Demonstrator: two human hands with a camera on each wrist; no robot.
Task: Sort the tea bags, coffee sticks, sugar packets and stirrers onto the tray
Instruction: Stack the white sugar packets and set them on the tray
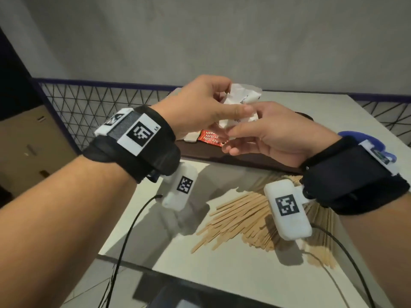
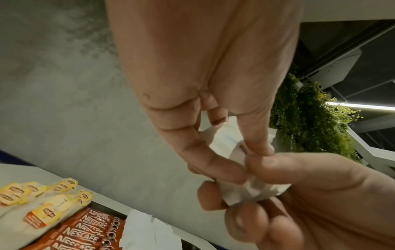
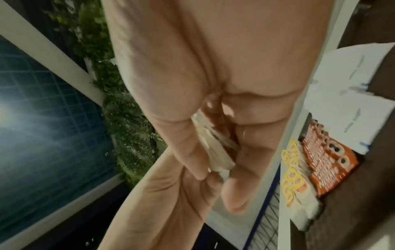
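Note:
Both hands meet above the dark tray [image 1: 224, 157] and share a small bunch of white sugar packets [image 1: 243, 97]. My left hand [image 1: 233, 103] pinches the bunch from the left, and my right hand [image 1: 229, 138] pinches its lower edge from the right. In the left wrist view the left hand [image 2: 241, 160] and the right hand's fingers [image 2: 265, 164] squeeze the crumpled packets [image 2: 254, 192]. The right hand [image 3: 215, 179] grips the packets [image 3: 215, 152] in its own wrist view. On the tray lie red Nescafe coffee sticks [image 1: 210, 138], tea bags [image 2: 42, 194] with yellow tags, and more sugar packets [image 2: 147, 231].
A loose heap of wooden stirrers [image 1: 242, 218] lies on the white table [image 1: 244, 274] in front of the tray, under my right wrist. A wire mesh railing [image 1: 93, 103] runs behind the table on the left. Black cables [image 1: 124, 241] hang from both wrist cameras.

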